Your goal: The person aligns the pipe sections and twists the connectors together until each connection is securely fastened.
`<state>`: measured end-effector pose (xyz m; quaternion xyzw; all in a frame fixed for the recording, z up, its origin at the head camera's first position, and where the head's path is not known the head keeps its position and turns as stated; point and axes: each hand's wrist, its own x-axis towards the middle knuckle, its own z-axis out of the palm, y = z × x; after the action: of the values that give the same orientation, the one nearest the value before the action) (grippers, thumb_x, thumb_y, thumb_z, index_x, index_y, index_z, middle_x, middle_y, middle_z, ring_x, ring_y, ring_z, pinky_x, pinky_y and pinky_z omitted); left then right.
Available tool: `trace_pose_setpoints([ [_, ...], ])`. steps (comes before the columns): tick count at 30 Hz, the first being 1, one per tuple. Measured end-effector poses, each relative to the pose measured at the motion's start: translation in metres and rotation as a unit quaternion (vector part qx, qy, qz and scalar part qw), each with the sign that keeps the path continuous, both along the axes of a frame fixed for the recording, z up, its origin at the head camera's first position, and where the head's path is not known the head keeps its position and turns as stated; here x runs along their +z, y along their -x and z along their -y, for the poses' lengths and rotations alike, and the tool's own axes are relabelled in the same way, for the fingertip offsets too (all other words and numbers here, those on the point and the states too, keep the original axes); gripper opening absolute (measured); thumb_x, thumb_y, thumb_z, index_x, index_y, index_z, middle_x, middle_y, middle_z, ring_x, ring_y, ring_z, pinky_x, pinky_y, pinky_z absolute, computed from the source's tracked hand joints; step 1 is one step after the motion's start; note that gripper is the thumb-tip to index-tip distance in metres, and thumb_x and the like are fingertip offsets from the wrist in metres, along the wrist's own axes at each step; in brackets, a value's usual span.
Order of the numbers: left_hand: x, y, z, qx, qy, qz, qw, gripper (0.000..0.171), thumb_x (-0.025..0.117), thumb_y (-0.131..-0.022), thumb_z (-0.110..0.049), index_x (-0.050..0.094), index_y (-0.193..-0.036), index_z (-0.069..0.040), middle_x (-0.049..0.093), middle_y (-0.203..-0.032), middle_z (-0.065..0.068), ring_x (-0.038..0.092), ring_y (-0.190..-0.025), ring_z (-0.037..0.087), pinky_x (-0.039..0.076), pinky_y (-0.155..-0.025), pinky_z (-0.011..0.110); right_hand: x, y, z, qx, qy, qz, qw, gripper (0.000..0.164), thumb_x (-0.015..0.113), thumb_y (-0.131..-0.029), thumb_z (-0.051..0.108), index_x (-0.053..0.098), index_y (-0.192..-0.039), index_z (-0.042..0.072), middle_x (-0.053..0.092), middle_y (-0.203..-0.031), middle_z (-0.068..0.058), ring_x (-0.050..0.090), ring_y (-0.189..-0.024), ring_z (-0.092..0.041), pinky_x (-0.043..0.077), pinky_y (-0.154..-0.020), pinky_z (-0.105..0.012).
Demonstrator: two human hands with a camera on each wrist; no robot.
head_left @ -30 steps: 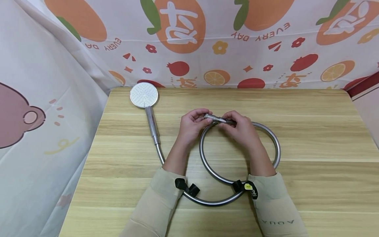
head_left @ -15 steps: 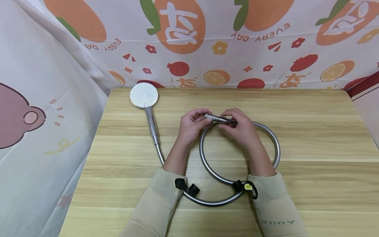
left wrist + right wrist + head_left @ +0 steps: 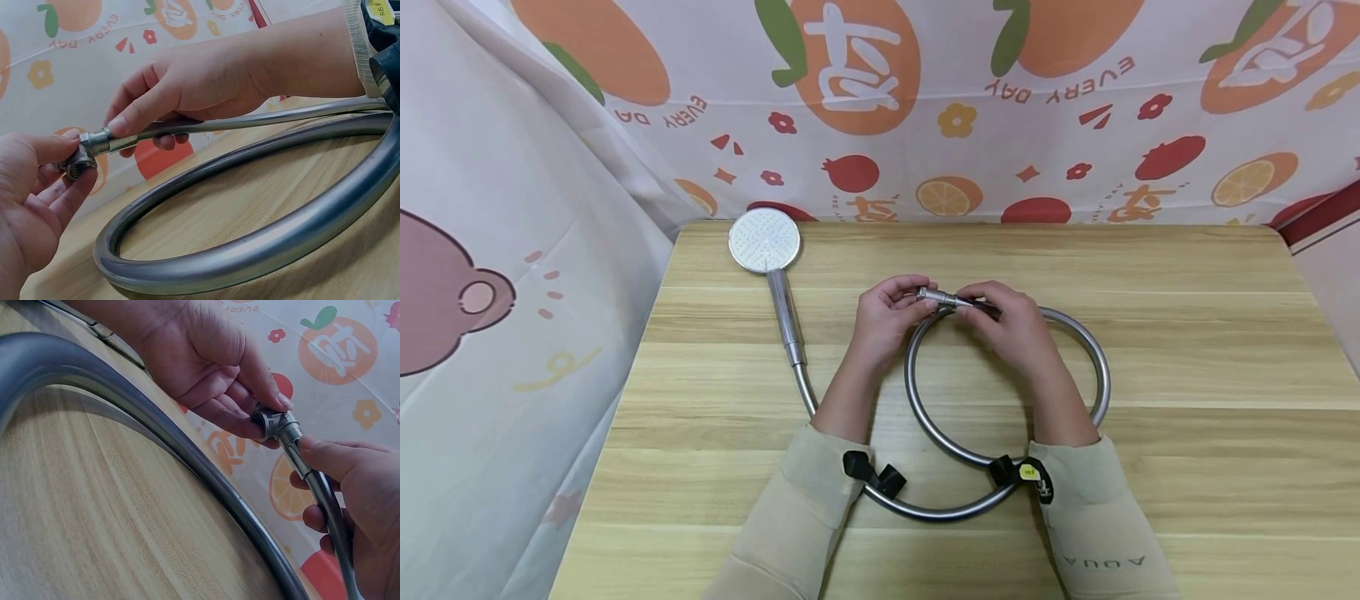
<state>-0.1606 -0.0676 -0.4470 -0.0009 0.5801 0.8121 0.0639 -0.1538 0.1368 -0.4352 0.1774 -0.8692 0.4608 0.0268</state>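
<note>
My left hand (image 3: 883,317) pinches a small threaded metal pipe fitting (image 3: 81,164) between thumb and fingers, with a side opening that shows in the left wrist view. At the fitting's threaded end sits the hose's metal connector (image 3: 122,144); how far it is screwed on I cannot tell. My right hand (image 3: 1011,329) pinches this connector, its thumb close to the threads and its other fingers round the hose (image 3: 329,506). The silver shower hose (image 3: 1103,375) loops on the table below both hands and runs left to a round shower head (image 3: 764,240), which lies face up.
The wooden table (image 3: 1210,350) carries the hose and the shower head. A white fruit-print cloth (image 3: 895,196) hangs along its back edge, and another pale cloth (image 3: 550,275) hangs on the left. Black wrist straps (image 3: 857,467) sit over the sleeves, above the hose.
The right fingers and thumb spread apart around the connector half a second ago and have come together on it again. The left hand, fitting, hose loop and shower head stay in place.
</note>
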Motion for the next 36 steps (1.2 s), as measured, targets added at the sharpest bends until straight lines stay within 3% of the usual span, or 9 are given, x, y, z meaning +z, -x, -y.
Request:
trace_pose_setpoints([
  [6, -0.0011, -0.0001, -0.0007, 0.000, 0.000, -0.002, 1.0000, 0.033, 0.071, -0.082, 0.012, 0.064, -0.113, 0.008, 0.072, -0.105, 0.013, 0.071, -0.099, 0.017, 0.060, -0.085, 0.027, -0.0010, -0.0003, -0.0009, 0.004, -0.008, -0.004, 1.000, 0.029, 0.062, -0.096, 0.034, 0.070, -0.118, 0.016, 0.072, -0.113, 0.001, 0.065, -0.103, -0.014, 0.055, -0.090, -0.037],
  [12, -0.0012, -0.0008, -0.0004, 0.000, 0.005, -0.003, 1.0000, 0.033, 0.072, -0.082, 0.012, 0.064, -0.113, 0.008, 0.072, -0.107, 0.015, 0.071, -0.101, 0.018, 0.060, -0.087, 0.027, -0.0003, -0.0015, 0.0007, -0.007, -0.012, -0.001, 1.000, 0.041, 0.076, -0.087, 0.028, 0.066, -0.125, 0.015, 0.066, -0.123, 0.001, 0.062, -0.110, -0.019, 0.055, -0.093, -0.039],
  [19, -0.0013, -0.0005, -0.0003, 0.001, 0.004, -0.001, 1.0000, 0.033, 0.072, -0.082, 0.011, 0.064, -0.113, 0.007, 0.072, -0.108, 0.016, 0.071, -0.101, 0.018, 0.060, -0.086, 0.027, -0.0019, -0.0008, 0.0018, -0.007, 0.011, -0.009, 1.000, 0.032, 0.081, -0.081, 0.014, 0.069, -0.111, 0.017, 0.065, -0.117, 0.004, 0.061, -0.106, -0.013, 0.056, -0.092, -0.035],
  [27, -0.0019, -0.0009, -0.0005, 0.002, 0.000, -0.004, 1.0000, 0.033, 0.072, -0.082, 0.012, 0.064, -0.113, 0.008, 0.072, -0.105, 0.013, 0.071, -0.100, 0.018, 0.060, -0.085, 0.026, -0.0036, -0.0002, 0.0005, -0.002, 0.003, -0.023, 1.000, 0.024, 0.076, -0.086, 0.014, 0.070, -0.110, 0.018, 0.069, -0.109, 0.003, 0.062, -0.099, -0.013, 0.055, -0.087, -0.035],
  [36, -0.0011, -0.0027, -0.0006, 0.002, -0.007, -0.004, 1.0000, 0.034, 0.071, -0.082, 0.013, 0.063, -0.114, 0.010, 0.072, -0.103, 0.011, 0.071, -0.098, 0.017, 0.061, -0.084, 0.026, -0.0037, -0.0011, -0.0001, 0.014, 0.011, 0.008, 1.000, 0.031, 0.062, -0.097, 0.035, 0.069, -0.120, 0.016, 0.071, -0.114, 0.001, 0.064, -0.105, -0.014, 0.054, -0.093, -0.038],
])
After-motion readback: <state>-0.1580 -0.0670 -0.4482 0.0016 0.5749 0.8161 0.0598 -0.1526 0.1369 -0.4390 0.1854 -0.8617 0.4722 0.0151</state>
